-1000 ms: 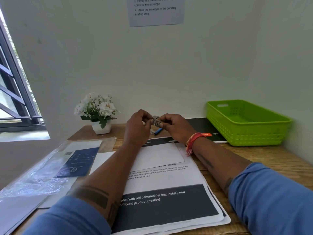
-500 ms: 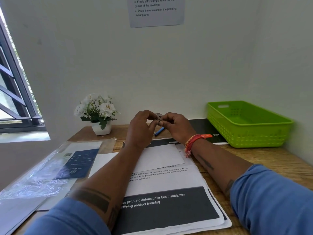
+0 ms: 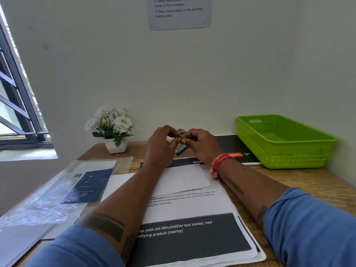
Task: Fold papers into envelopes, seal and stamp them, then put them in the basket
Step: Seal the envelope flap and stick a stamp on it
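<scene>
Head view. Landmark: the white envelope lying flat on the printed paper sheets at the middle of the wooden table.

Your left hand and right hand are raised together above the far edge of the envelope, fingertips meeting. Between them you pinch a small thin silvery piece, probably a stamp or its backing; it is too small to tell which. Left grip: narrow, thumb and forefinger curled onto the piece. Right grip: narrow, fingers curled, pinching the same piece from the other side.

The envelope is flat, plain side up, touched by neither hand. Your right wrist, with a red and orange thread band, hangs above its right corner.

Beyond the envelope, under your hands, a blue pen lies on the table. Far right of the envelope stands the green plastic basket, against the wall; no envelope shows in it. Between basket and envelope lies a black notebook.

Left of the envelope is a clear plastic sleeve with a dark blue card inside. Far left beyond it, a white pot of white flowers. On the wall above, a printed instruction sheet.
</scene>
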A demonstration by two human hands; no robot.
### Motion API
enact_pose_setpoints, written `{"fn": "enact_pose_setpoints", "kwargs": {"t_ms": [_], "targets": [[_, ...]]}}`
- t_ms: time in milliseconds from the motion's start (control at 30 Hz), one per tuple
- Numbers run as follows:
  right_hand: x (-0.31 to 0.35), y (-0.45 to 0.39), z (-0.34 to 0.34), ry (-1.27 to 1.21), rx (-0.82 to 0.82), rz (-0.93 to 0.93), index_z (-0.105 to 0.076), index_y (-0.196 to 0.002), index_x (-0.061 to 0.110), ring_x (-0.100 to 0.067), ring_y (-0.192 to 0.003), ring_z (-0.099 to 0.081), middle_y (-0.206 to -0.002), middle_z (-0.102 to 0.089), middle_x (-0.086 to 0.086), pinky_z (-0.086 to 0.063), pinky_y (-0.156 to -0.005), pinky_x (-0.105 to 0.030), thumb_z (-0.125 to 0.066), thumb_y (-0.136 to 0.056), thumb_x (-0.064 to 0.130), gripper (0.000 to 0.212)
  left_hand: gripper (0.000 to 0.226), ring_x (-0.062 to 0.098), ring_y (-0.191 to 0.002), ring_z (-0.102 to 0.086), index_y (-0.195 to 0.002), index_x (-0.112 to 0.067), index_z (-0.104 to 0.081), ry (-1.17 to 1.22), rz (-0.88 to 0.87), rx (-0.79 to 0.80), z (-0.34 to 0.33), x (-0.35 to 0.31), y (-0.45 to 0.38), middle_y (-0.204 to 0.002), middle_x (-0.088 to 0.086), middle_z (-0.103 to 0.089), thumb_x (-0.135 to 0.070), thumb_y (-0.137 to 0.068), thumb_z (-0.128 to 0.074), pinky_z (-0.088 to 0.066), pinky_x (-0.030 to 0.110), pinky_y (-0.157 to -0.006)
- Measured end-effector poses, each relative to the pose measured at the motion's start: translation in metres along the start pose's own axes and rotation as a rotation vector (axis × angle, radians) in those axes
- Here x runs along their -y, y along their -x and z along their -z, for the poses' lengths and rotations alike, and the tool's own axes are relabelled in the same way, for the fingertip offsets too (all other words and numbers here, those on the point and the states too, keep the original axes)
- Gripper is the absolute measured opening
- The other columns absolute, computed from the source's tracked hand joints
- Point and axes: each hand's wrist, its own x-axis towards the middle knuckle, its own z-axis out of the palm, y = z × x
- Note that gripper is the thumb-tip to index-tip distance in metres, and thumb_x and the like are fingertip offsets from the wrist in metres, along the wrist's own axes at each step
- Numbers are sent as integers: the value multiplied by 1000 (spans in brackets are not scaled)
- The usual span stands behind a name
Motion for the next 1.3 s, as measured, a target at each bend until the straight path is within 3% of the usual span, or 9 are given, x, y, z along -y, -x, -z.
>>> {"fn": "enact_pose_setpoints", "kwargs": {"t_ms": [200, 300, 467, 600, 800, 967, 1167, 1300], "targets": [[-1, 0, 0, 6, 9, 4, -76, -101, 17, -17, -94, -65, -97, -72, -1, -52, -80, -30, -72, -91, 25, 13, 12, 7, -75, -61, -94, -31, -62, -5, -7, 15, -1, 1, 1, -99, -13, -61, -28, -90, -72, -43, 22, -66], [-1, 0, 1, 3, 3, 7, -76, -102, 16, -18, -95, -65, -98, -72, -1, -53, -83, -31, -72, -91, 25, 14, 16, 7, -78, -61, -101, -30, -62, 18, -18, -1, 0, 1, 1, -99, -13, -62, -27, -90, -73, -44, 20, -66], [1, 2, 1, 7, 12, 6, -76, -102, 16, -16, -93, -65, -98, -72, -1, -53, -81, -29, -71, -92, 24, 14, 10, 8, -72, -60, -93, -30, -63, -24, -21, 11, -1, 3, 1, -99, -11, -60, -26, -90, -72, -49, 28, -69], [0, 2, 1, 9, 15, 1, -77, -99, 17, -16, -92, -65, -95, -72, 0, -54, -82, -33, -71, -92, 24, 11, 13, 10, -77, -59, -98, -26, -61, -4, -43, 3, 0, 2, 1, -98, -12, -62, -25, -90, -72, -47, 26, -69], [-1, 2, -1, 53, 16, -14, -76, -101, 17, -17, -92, -64, -100, -71, -1, -52, -79, -29, -71, -92, 26, 14, 11, 8, -76, -58, -93, -28, -62, -72, -50, 31, 0, 2, 1, -97, -10, -60, -26, -91, -72, -43, 25, -67], [-1, 2, -1, 59, 7, -19, -76, -101, 19, -16, -92, -64, -100, -70, -1, -53, -80, -32, -72, -92, 27, 13, 15, 9, -77, -58, -100, -26, -61, -30, -40, 27, 1, 2, 1, -98, -11, -62, -25, -91, -72, -44, 23, -68], [1, 3, 0, 75, -5, -7, -77, -103, 16, -12, -90, -61, -102, -68, 0, -43, -71, -18, -73, -91, 25, 16, 13, 12, -79, -60, -99, -25, -62, -48, -47, 29, 1, 0, 1, -100, -10, -62, -24, -91, -72, -46, 26, -70], [3, 2, 0, 40, -14, -11, -78, -99, 17, -14, -90, -63, -97, -70, 1, -47, -74, -24, -74, -90, 26, 13, 13, 13, -80, -60, -99, -24, -61, -25, -46, 6, 0, -2, 2, -98, -11, -61, -22, -91, -71, -46, 27, -72]]}}
